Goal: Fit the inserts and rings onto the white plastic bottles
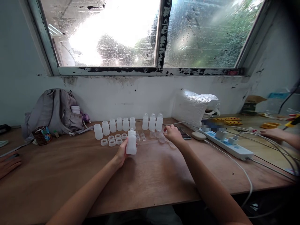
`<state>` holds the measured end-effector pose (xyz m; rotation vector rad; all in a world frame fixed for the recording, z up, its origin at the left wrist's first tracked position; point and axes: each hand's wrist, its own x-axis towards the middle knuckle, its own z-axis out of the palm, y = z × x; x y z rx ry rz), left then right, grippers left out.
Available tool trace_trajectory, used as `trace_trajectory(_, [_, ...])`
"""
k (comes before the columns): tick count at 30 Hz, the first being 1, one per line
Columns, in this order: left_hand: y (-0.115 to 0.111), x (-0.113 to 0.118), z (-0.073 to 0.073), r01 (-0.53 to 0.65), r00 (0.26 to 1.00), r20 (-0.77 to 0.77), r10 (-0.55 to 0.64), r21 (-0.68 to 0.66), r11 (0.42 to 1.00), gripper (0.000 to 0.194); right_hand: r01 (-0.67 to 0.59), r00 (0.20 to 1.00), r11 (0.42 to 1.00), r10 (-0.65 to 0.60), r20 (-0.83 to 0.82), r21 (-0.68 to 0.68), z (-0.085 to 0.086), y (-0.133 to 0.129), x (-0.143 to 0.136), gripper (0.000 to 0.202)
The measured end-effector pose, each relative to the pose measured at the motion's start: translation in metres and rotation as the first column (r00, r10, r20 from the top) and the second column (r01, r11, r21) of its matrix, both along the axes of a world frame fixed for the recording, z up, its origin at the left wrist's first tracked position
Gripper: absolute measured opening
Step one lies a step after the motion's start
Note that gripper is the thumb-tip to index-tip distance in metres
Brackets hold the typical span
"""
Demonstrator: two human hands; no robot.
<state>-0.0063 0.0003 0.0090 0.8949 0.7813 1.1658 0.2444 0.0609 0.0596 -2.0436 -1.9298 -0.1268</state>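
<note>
My left hand (122,153) is wrapped round a white translucent bottle (131,145) with a ring and a clear nipple on top, held upright above the brown table. My right hand (170,132) is by the clear domed caps (162,139); its fingers are bent, and anything between them is too small to make out. Open bottles (105,128) stand in a row at the back. White rings (112,142) lie in front of them, and a few clear nipples (142,136) are right of the held bottle. Three capped bottles (152,122) stand further right.
A grey backpack (56,112) and a small carton (42,135) are at the left. Another person's hand (9,164) rests at the left edge. A phone (184,134), a white puck (198,136), a power strip (229,147) and cables lie right; another person's hand (273,134) is beyond.
</note>
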Motion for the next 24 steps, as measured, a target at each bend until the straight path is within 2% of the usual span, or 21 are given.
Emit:
trace_trajectory(3, [0.002, -0.002, -0.003, 0.002, 1.000, -0.013, -0.002, 0.009, 1.000, 0.049, 0.135, 0.991, 0.965, -0.130, 0.038, -0.223, 0.003, 0.006, 0.023, 0.022])
trace_trajectory(5, [0.003, -0.002, -0.004, -0.002, 1.000, -0.029, 0.003, 0.013, 1.000, 0.049, 0.144, 0.990, 0.932, -0.139, 0.037, -0.332, 0.003, 0.008, 0.031, 0.022])
trace_trajectory(7, [0.003, -0.002, -0.004, -0.011, 0.999, -0.049, 0.011, 0.007, 1.000, 0.050, 0.125, 0.992, 0.914, -0.127, 0.021, -0.386, 0.001, 0.009, 0.036, 0.021])
trace_trajectory(10, [0.003, -0.003, -0.003, -0.037, 0.995, -0.092, 0.039, 0.025, 0.999, 0.050, 0.043, 0.992, 0.893, -0.090, -0.085, -0.449, -0.003, 0.012, 0.035, 0.019])
trace_trajectory(13, [0.001, -0.002, -0.002, -0.078, 0.979, -0.176, 0.102, 0.138, 0.987, 0.044, -0.166, 0.953, 0.876, 0.025, -0.301, -0.452, -0.008, 0.014, 0.029, 0.021])
trace_trajectory(15, [0.001, -0.001, -0.002, -0.107, 0.956, -0.245, 0.163, 0.226, 0.968, 0.039, -0.365, 0.870, 0.856, 0.174, -0.462, -0.365, -0.011, 0.014, 0.022, 0.022])
trace_trajectory(18, [0.000, 0.000, 0.001, -0.125, 0.910, -0.343, 0.233, 0.308, 0.943, 0.039, -0.592, 0.620, 0.802, 0.390, -0.681, -0.081, -0.009, 0.008, 0.006, 0.028])
trace_trajectory(21, [0.000, 0.001, 0.002, -0.075, 0.867, -0.441, 0.232, 0.346, 0.935, 0.041, -0.611, 0.353, 0.759, 0.517, -0.780, 0.226, -0.003, 0.000, -0.011, 0.034])
trace_trajectory(22, [0.000, 0.000, 0.002, -0.054, 0.852, -0.472, 0.227, 0.352, 0.935, 0.042, -0.595, 0.290, 0.748, 0.539, -0.791, 0.292, -0.002, -0.003, -0.015, 0.035])
trace_trajectory(24, [0.001, 0.000, 0.002, -0.024, 0.826, -0.518, 0.224, 0.364, 0.931, 0.043, -0.578, 0.215, 0.736, 0.554, -0.804, 0.353, 0.001, -0.007, -0.021, 0.035])
